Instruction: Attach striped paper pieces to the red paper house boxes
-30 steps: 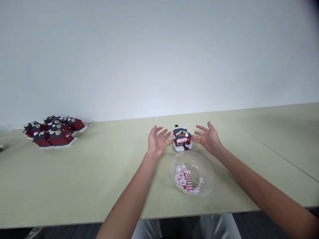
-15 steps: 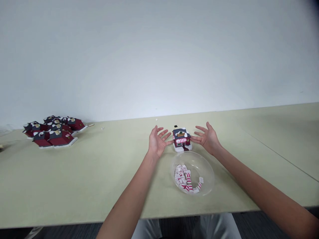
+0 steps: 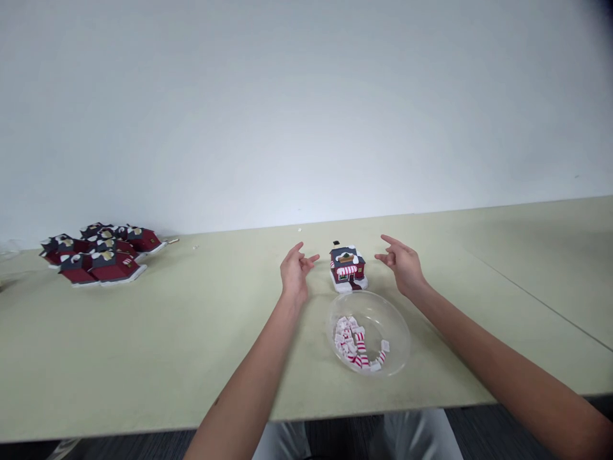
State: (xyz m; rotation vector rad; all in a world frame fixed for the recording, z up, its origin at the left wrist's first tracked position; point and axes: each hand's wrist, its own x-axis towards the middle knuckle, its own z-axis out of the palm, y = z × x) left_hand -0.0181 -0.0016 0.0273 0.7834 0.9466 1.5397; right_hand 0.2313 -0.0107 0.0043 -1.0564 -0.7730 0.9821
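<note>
A small toy house (image 3: pixel 348 268) stands upright on the table, with dark red walls, a dark grey roof, white snow patches and a red-and-white striped awning. To its left is my left hand (image 3: pixel 295 271), apart from it, fingers partly curled and nothing held. On the other side my right hand (image 3: pixel 403 264) is held off the house, forefinger stretched out and other fingers bent, also holding nothing. Just in front of the house lies a clear round plastic bowl (image 3: pixel 401 335). Inside it are several small white and red-striped pieces (image 3: pixel 352 342).
A cluster of similar dark red houses (image 3: pixel 112 265) stands at the far left of the table (image 3: pixel 143 358), near the pale wall (image 3: pixel 306 115). Small white bits (image 3: pixel 195 247) lie near the back. A seam line runs across the right side.
Both hands have drawn away from the house. Their fingers, spread with palms showing before, are now more bent. The house and the bowl stay in place.
</note>
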